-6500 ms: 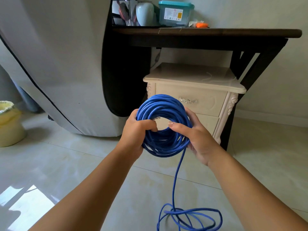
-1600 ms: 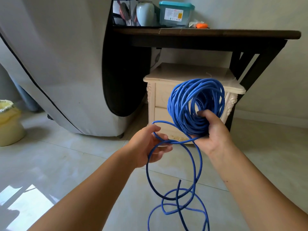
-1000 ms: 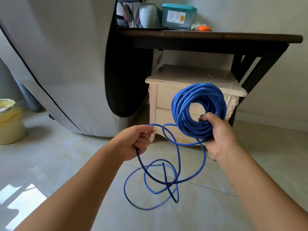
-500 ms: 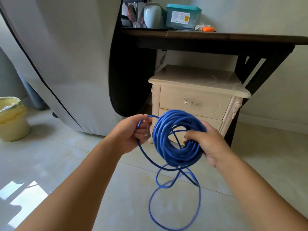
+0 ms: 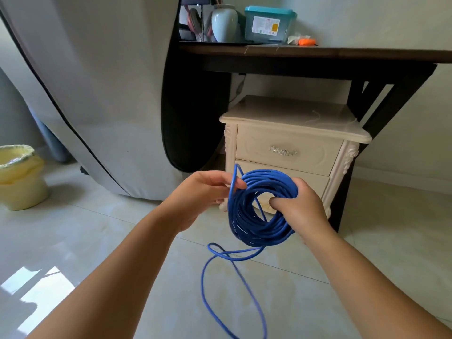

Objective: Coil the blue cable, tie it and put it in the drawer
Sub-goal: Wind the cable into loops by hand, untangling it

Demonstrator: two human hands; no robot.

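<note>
**A:** Where is the cable?

**B:** A thick round coil of thin blue cable (image 5: 247, 223) is held in mid-air in front of a cream carved wooden bedside cabinet (image 5: 291, 118), whose top drawer (image 5: 288, 145) is closed. A loose tail loops down over the pale tiled floor (image 5: 122, 228).

**A:** And the hands?

**B:** The right hand (image 5: 300, 206) grips the coil's right side, thumb through its centre. The left hand (image 5: 200, 192) pinches one strand at the upper left.

Blue cable (image 5: 259, 214): mostly wound into a thick upright ring, loose end trailing below in open loops. Drawer (image 5: 256, 148): cream, silver-handled, closed, behind and above.
</note>
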